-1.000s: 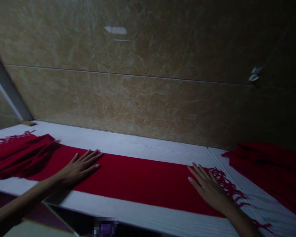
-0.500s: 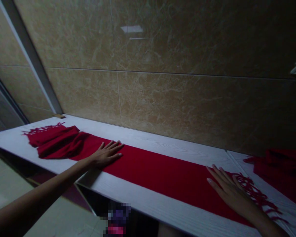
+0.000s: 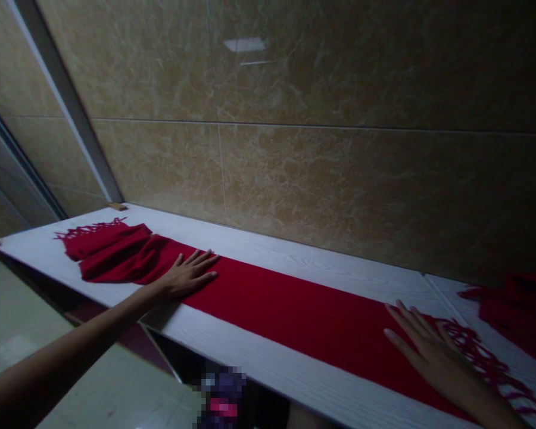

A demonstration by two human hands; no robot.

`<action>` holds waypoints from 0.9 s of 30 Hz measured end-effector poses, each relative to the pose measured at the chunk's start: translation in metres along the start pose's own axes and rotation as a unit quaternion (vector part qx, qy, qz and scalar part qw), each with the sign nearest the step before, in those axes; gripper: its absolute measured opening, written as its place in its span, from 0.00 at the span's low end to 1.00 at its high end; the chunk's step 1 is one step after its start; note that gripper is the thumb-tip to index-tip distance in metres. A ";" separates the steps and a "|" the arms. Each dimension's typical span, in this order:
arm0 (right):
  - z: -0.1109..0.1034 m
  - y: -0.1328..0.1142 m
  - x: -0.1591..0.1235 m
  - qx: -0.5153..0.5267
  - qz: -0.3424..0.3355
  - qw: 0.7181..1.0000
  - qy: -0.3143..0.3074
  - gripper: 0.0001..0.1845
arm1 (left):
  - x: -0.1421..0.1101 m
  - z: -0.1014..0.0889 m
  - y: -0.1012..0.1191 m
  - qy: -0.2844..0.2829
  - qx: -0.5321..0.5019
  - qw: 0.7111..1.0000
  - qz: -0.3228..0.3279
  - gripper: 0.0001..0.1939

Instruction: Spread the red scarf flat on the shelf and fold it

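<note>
A long red scarf [image 3: 290,307] with fringed ends lies lengthwise along a white wood-grain tabletop [image 3: 268,351]. Its middle and right stretch is flat, while the left part is bunched into folds, with the fringe fanned out beyond. My left hand [image 3: 188,275] rests palm down on the scarf beside those folds, fingers spread. Near the right fringe, my right hand [image 3: 422,342] lies on the cloth, palm down and fingers extended. Neither hand grasps the fabric.
Another red cloth [image 3: 518,313] lies heaped at the right on the table. A marbled tan tile wall [image 3: 295,167] runs along the back edge. A small brown block [image 3: 117,206] sits at the far left corner. Beneath the tabletop are dark open compartments [image 3: 178,354].
The view has shifted slightly, so the table sits a little farther right. My left hand has slid a little left along the scarf, towards the folds; both hands stay flat.
</note>
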State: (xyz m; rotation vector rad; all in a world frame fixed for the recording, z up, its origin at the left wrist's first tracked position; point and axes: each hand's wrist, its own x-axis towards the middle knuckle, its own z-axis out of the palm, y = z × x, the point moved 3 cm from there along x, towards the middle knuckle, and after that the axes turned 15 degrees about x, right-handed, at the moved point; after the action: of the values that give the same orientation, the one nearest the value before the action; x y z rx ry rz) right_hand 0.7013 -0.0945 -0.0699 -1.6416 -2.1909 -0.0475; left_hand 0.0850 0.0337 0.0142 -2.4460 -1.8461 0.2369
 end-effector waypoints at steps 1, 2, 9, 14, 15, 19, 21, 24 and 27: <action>0.001 0.001 -0.001 -0.002 -0.006 1.000 0.004 0.32 | 0.000 0.000 0.000 0.001 0.000 1.000 0.000 0.43; 0.001 0.002 -0.001 -0.003 -0.010 1.000 0.006 0.32 | 0.001 -0.001 0.001 0.002 0.001 1.000 -0.001 0.43; 0.000 -0.002 0.007 0.015 0.072 0.997 -0.006 0.38 | 0.000 -0.001 0.002 -0.006 -0.001 1.000 0.002 0.41; -0.001 -0.010 0.015 0.037 0.097 0.995 -0.016 0.39 | 0.003 -0.003 -0.001 -0.021 0.019 0.999 0.025 0.38; -0.002 -0.013 0.016 0.043 0.101 0.994 -0.011 0.39 | 0.004 -0.004 -0.002 -0.028 0.024 0.999 0.032 0.38; -0.010 -0.024 0.020 0.095 0.120 0.988 0.036 0.40 | 0.011 -0.014 -0.008 -0.059 0.008 0.998 0.029 0.40; -0.021 -0.028 0.022 0.136 0.113 0.981 0.080 0.40 | 0.014 -0.017 -0.012 -0.049 -0.006 0.999 0.016 0.41; -0.045 -0.026 0.026 0.202 0.107 0.961 0.156 0.38 | 0.018 -0.015 -0.017 -0.019 -0.014 1.000 0.003 0.40; -0.070 -0.017 0.031 0.237 0.114 0.944 0.199 0.35 | 0.021 -0.008 -0.015 0.019 -0.029 0.999 0.016 0.39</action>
State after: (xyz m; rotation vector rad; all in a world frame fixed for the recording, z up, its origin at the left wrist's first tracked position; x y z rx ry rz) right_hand 0.6989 -0.0896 0.0081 -1.4422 -1.5506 0.1845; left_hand 0.0780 0.0584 0.0228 -2.5004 -1.8255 0.1395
